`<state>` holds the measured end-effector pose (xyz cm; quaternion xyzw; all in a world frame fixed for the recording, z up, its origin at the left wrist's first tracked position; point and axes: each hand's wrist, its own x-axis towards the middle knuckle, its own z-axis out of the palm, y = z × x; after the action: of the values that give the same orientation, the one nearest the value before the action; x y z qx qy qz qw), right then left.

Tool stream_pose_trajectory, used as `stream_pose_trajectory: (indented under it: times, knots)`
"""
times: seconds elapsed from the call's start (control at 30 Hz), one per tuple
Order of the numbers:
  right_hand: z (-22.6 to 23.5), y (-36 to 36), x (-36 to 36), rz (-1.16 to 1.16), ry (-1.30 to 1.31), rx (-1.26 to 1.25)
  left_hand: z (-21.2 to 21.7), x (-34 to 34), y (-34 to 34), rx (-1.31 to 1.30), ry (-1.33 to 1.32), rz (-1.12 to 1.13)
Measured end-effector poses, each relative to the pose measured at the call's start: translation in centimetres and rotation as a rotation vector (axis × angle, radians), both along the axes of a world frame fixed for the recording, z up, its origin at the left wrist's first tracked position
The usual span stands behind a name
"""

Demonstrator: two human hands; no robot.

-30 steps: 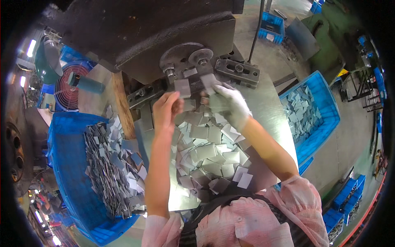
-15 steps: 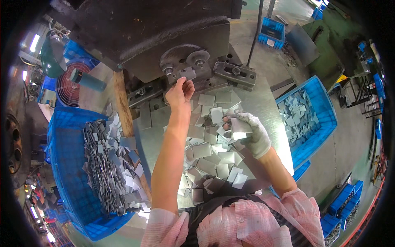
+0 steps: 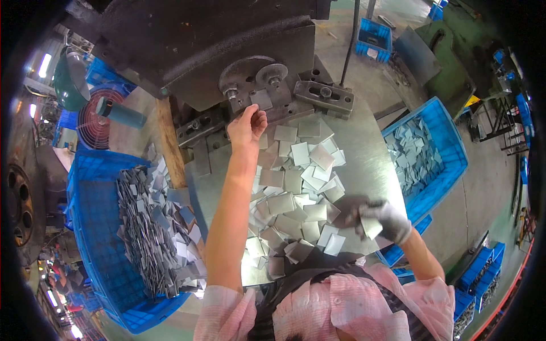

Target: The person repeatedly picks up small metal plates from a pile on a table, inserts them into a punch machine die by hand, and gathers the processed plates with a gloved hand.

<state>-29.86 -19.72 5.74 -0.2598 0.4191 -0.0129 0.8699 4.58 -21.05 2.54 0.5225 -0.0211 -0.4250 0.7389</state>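
Note:
At the press die (image 3: pixel 244 85), my bare left hand (image 3: pixel 247 129) is closed in a pinch at the near edge of a small square metal plate (image 3: pixel 261 100). That plate lies against the die beneath the two round bolted discs. My right hand (image 3: pixel 388 220), in a pale glove, is over the right edge of the metal table, slightly blurred. Its fingers close on a metal plate (image 3: pixel 372 228); whether more than one is there I cannot tell. Between my arms a loose pile of grey metal plates (image 3: pixel 281 203) covers the middle of the tabletop (image 3: pixel 364 165).
A blue crate (image 3: pixel 94 227) heaped with metal plates stands at left, beside a wooden post (image 3: pixel 170 145). Another blue crate (image 3: pixel 452 153) with plates sits at right. Clamp blocks (image 3: pixel 324 98) flank the die. The dark press body (image 3: pixel 199 45) overhangs the far side.
My right hand has swung right and nearer to me, off the pile, carrying a plate. My left hand stays at the die, its plate now showing more fully.

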Motion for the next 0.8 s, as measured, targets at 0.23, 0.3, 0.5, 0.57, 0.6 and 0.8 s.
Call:
stream_pose_trajectory:
  times: [0.23, 0.3, 0.5, 0.57, 0.6, 0.8]
  knots:
    - [-2.5, 4.6, -2.4, 0.359, 0.145, 0.080, 1.5, -0.1, 4.3, 0.060, -0.086, -0.143]
    - [-2.6, 4.6, -1.7, 0.359, 0.115, 0.099, 2.6, -2.6, 8.0, 0.128, -0.503, -0.094]
    - [-2.3, 4.9, 1.2, 0.343, 0.038, 0.038, -0.5, -9.1, 26.1, 0.292, -1.871, -0.849]
    - [-2.2, 4.4, 2.6, 0.344, 0.028, 0.000, -1.6, -11.0, 26.9, 0.335, -1.851, -1.033]
    - [-2.1, 4.1, 3.2, 0.348, 0.016, -0.049, -1.8, -10.9, 26.7, 0.337, -1.844, -1.035]
    - [-3.3, 3.3, 7.5, 0.105, -0.168, -0.124, -1.9, -8.6, 22.4, 0.422, -1.793, -0.860]
